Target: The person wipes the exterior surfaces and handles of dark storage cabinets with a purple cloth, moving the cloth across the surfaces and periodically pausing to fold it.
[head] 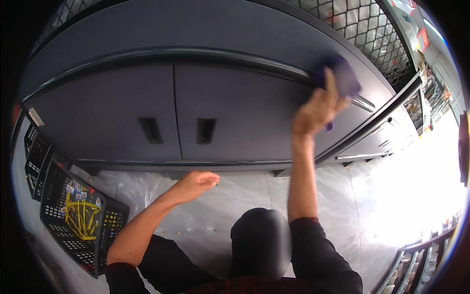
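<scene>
My right hand [318, 106] presses a purple cloth [339, 75] against the front of a dark grey cabinet [235, 99]. Both hand and cloth are blurred. The cloth covers part of the long glossy handle rail [191, 50] near its right end, and a purple corner hangs below the palm. My left hand [196, 185] hovers lower down, in front of the cabinet's bottom edge, with its fingers loosely curved and nothing visible in it. Two cabinet doors meet at a vertical seam, with a recessed pull [206, 130] and a second recessed pull [150, 130] on either side.
Black plastic baskets [55, 187] stand at the left; one holds yellow straps [82, 217]. Clear plastic film [128, 185] lies on the tiled floor [227, 205]. Wire mesh [367, 33] rises above the cabinet. A rack [415, 261] with small items is at lower right, beneath strong glare.
</scene>
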A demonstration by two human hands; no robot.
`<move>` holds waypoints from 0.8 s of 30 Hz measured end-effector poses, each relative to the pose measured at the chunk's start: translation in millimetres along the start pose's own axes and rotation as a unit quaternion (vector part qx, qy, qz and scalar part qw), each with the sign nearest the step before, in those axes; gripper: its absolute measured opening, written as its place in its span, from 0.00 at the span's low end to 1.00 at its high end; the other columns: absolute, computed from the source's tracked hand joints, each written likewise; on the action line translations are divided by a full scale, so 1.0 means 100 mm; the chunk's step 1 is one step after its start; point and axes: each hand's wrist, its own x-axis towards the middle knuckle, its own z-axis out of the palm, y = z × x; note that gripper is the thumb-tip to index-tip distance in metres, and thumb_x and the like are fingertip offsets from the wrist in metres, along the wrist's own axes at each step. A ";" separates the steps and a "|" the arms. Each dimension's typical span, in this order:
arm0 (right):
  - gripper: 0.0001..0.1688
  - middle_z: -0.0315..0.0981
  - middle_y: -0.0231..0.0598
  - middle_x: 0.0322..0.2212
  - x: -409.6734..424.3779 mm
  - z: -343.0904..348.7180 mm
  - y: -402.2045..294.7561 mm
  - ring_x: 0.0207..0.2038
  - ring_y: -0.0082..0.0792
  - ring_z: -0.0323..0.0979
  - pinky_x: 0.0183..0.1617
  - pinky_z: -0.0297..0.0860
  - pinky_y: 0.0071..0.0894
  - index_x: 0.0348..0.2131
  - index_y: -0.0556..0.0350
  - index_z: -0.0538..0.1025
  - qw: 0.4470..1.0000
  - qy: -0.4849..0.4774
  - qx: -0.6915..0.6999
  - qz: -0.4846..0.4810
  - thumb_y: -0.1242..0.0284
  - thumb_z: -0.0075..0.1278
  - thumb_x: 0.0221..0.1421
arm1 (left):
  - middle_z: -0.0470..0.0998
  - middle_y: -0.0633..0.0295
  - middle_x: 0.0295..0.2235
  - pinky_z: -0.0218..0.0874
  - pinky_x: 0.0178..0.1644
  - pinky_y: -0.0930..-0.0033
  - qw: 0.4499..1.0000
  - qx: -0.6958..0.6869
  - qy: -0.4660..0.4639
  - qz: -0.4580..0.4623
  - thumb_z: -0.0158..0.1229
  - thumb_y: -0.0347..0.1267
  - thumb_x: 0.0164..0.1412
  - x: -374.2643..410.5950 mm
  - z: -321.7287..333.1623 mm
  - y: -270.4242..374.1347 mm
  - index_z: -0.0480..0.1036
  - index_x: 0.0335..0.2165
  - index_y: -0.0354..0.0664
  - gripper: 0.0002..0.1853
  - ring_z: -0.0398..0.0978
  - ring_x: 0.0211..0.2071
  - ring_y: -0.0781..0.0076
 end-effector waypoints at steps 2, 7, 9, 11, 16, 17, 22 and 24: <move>0.18 0.70 0.36 0.41 -0.13 0.26 -0.33 0.53 0.43 0.59 0.58 0.53 0.44 0.41 0.45 0.78 0.989 -0.058 0.015 -0.137 0.77 0.50 0.48 | 0.74 0.52 0.50 0.60 0.57 0.64 1.000 0.020 -0.018 -0.005 0.51 0.38 0.65 0.03 0.03 -0.05 0.70 0.52 0.39 0.21 0.70 0.54 0.62; 0.11 0.70 0.38 0.41 0.23 0.07 -0.16 0.47 0.43 0.66 0.56 0.56 0.45 0.34 0.46 0.78 0.939 -0.139 0.008 -0.314 0.74 0.53 0.47 | 0.75 0.53 0.48 0.61 0.57 0.63 0.993 0.114 -0.030 -0.028 0.51 0.38 0.65 -0.05 0.00 0.09 0.71 0.51 0.39 0.20 0.71 0.53 0.61; 0.14 0.69 0.45 0.43 0.26 -0.13 0.12 0.51 0.45 0.64 0.57 0.54 0.46 0.41 0.50 0.77 0.970 -0.077 -0.096 -0.211 0.74 0.49 0.53 | 0.75 0.53 0.48 0.61 0.57 0.63 0.992 0.117 -0.025 -0.026 0.51 0.38 0.64 -0.07 -0.01 0.09 0.71 0.51 0.39 0.20 0.71 0.52 0.61; 0.18 0.68 0.51 0.44 0.30 -0.13 0.18 0.53 0.49 0.60 0.59 0.51 0.48 0.48 0.55 0.75 0.999 0.009 -0.040 -0.001 0.72 0.45 0.59 | 0.75 0.51 0.49 0.61 0.57 0.63 0.994 0.102 -0.042 0.001 0.50 0.40 0.64 0.00 0.00 0.04 0.71 0.51 0.39 0.22 0.71 0.53 0.60; 0.20 0.68 0.48 0.40 0.19 0.13 -0.19 0.50 0.51 0.63 0.62 0.48 0.53 0.47 0.49 0.76 0.971 -0.144 -0.007 -0.193 0.66 0.53 0.54 | 0.75 0.52 0.48 0.61 0.57 0.64 0.988 0.135 -0.076 -0.026 0.50 0.40 0.64 0.04 0.11 0.01 0.70 0.51 0.39 0.22 0.71 0.53 0.61; 0.21 0.68 0.48 0.40 0.31 0.06 -0.16 0.50 0.51 0.64 0.62 0.48 0.54 0.46 0.49 0.76 0.956 -0.165 -0.022 -0.243 0.65 0.54 0.52 | 0.75 0.53 0.49 0.60 0.57 0.63 0.985 0.145 -0.087 -0.031 0.50 0.40 0.64 0.03 0.09 0.00 0.70 0.52 0.40 0.22 0.71 0.52 0.61; 0.21 0.63 0.55 0.52 0.63 -0.17 0.29 0.55 0.54 0.60 0.63 0.47 0.54 0.49 0.59 0.73 0.998 0.018 -0.056 -0.028 0.67 0.46 0.61 | 0.75 0.55 0.48 0.60 0.57 0.63 0.984 0.152 -0.088 -0.034 0.50 0.41 0.64 0.14 0.10 0.05 0.70 0.52 0.41 0.22 0.72 0.52 0.62; 0.22 0.63 0.56 0.53 0.48 -0.02 0.04 0.58 0.55 0.57 0.64 0.46 0.52 0.49 0.63 0.72 0.997 -0.017 -0.068 -0.022 0.65 0.45 0.61 | 0.76 0.55 0.48 0.61 0.56 0.63 0.986 0.137 -0.091 -0.019 0.50 0.41 0.64 0.15 0.11 -0.09 0.71 0.52 0.41 0.22 0.72 0.51 0.62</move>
